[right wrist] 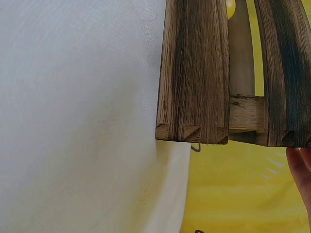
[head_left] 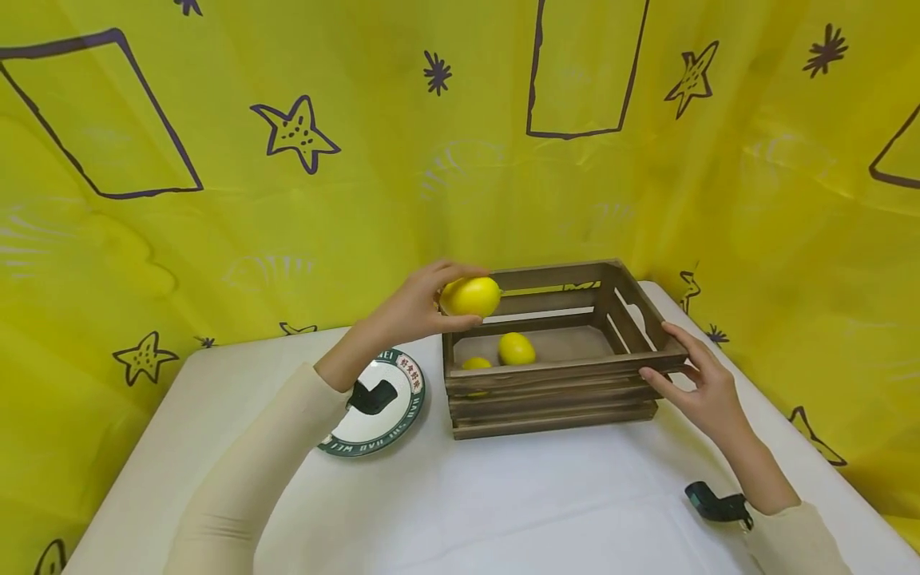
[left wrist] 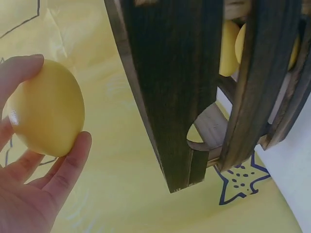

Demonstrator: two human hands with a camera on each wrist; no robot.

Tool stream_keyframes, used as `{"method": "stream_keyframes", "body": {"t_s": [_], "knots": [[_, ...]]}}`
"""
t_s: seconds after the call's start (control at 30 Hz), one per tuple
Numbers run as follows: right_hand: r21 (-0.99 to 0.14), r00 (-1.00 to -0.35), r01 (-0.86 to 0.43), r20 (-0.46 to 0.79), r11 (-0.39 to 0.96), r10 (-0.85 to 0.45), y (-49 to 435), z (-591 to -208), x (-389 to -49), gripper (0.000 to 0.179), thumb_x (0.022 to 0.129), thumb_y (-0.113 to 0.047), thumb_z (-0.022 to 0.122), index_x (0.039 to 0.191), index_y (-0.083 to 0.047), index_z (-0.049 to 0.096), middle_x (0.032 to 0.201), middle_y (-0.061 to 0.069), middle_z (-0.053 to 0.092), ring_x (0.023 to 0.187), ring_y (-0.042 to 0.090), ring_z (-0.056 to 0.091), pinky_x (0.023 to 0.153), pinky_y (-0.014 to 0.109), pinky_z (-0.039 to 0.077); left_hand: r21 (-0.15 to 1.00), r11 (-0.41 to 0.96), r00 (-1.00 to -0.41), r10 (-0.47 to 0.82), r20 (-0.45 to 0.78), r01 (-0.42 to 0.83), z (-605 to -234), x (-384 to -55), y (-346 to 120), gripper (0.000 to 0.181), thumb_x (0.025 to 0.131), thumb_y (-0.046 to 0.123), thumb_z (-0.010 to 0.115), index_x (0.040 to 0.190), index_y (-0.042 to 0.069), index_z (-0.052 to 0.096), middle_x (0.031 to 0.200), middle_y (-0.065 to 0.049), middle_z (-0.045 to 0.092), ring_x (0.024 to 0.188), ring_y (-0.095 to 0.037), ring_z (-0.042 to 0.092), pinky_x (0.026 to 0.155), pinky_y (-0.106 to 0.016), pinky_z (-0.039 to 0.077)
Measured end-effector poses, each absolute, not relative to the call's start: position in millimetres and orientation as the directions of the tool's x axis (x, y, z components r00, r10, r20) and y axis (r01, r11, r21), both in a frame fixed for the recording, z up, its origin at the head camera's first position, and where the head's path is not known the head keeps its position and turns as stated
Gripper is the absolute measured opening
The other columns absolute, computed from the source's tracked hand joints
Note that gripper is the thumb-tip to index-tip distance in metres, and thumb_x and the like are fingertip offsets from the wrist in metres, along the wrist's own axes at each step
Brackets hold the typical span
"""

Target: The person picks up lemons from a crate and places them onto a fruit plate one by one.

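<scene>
At frame centre my left hand (head_left: 413,305) pinches a lemon (head_left: 476,298), at right my right hand (head_left: 704,391) grips the crate (head_left: 553,394); a light pinch and still crate should prevent knocks.

Left hand (left wrist: 36,187) grips smooth yellow oval fruit (left wrist: 51,109), apart from dark-brown slatted wooden crate (left wrist: 170,63); rounded yellow fruits (left wrist: 228,48) inside.

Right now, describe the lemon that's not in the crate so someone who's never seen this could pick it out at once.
On the white-covered table, find the brown slatted wooden crate. At its left end, the person's left hand holds a smooth, bright yellow lemon. It's the one held up in a hand; the other visible lemons lie inside the crate.
</scene>
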State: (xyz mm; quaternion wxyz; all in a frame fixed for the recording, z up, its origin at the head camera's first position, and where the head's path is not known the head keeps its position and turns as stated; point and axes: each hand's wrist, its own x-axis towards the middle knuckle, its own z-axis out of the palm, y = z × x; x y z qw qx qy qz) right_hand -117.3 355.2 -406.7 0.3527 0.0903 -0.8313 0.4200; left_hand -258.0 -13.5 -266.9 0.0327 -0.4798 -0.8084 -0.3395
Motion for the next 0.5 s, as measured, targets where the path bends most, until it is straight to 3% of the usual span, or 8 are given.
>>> {"method": "stream_keyframes", "body": {"t_s": [0.5], "knots": [[-0.628, -0.722, -0.467, 0.678, 0.623, 0.142, 357.0, -408.1, -119.6, 0.081, 0.064, 0.023, 0.075, 0.138, 0.003, 0.05, 0.137, -0.023, 0.047, 0.121, -0.008, 0.045, 0.086, 0.0, 0.039, 0.547, 0.37, -0.624, 0.668, 0.405, 0.751, -284.4, -252.2, -54.0, 0.059, 0.081, 0.017, 0.08, 0.136, 0.012, 0.057, 0.126, -0.009, 0.058, 0.11, -0.024, 0.052, 0.083, -0.039, 0.054]]}}
